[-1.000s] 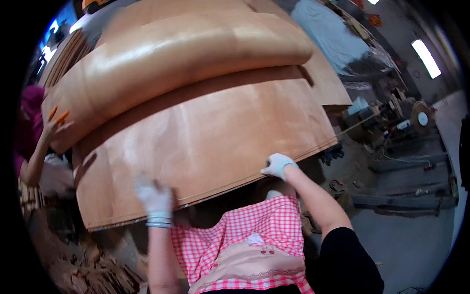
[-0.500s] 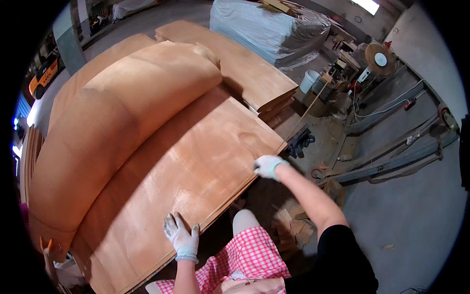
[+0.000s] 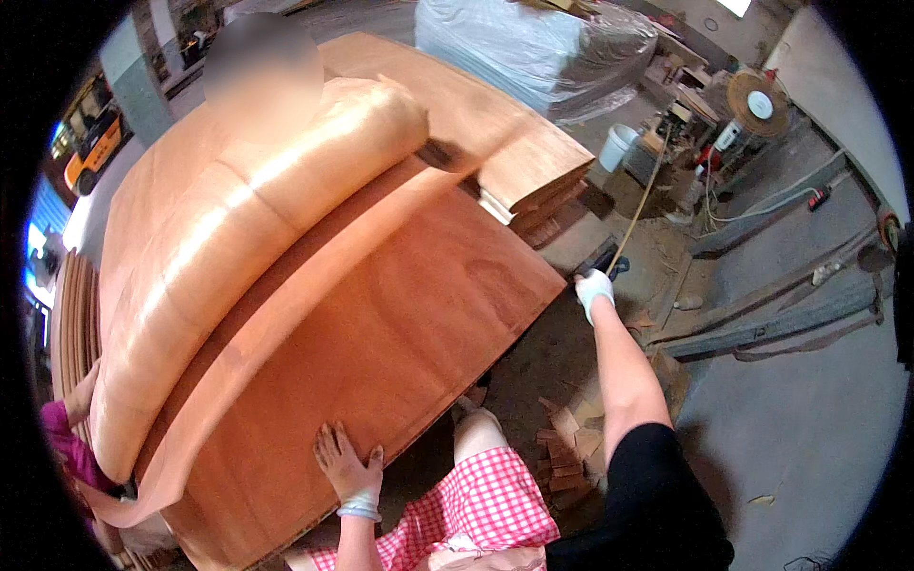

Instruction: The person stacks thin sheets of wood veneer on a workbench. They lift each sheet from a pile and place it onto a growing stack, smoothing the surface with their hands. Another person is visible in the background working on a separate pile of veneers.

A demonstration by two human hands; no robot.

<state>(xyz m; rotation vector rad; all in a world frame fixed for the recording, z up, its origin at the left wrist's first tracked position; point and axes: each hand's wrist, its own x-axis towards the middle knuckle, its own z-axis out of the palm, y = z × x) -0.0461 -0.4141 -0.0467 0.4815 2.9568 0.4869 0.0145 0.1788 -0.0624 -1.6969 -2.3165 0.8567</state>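
My left hand [image 3: 349, 468], in a white glove with stained fingertips, lies with fingers spread on the reddish-brown wood veneer sheet [image 3: 409, 314] at the front of the stack. Off the sheet's right corner, my right hand [image 3: 595, 290], also gloved, is closed around a long thin yellowish stick [image 3: 643, 205]. The stick slants up and away over the floor. Behind the flat sheet, another thin veneer sheet [image 3: 262, 333] curls up in a long strip. Beyond it bulges a paler, rolled-back veneer sheet [image 3: 219, 238].
At the left edge, a co-worker's purple sleeve [image 3: 65, 440] shows beside the veneer. A second veneer stack [image 3: 533, 171] stands behind. A white bucket [image 3: 619, 146], a machine with a round disc [image 3: 759, 105] and wood scraps [image 3: 566, 452] are at right. A forklift [image 3: 93, 157] stands far left.
My right hand has moved right, carrying the stick off the sheet's front edge. A thin veneer sheet has lifted and curled back, baring a darker surface. My left hand stays nearly in place.
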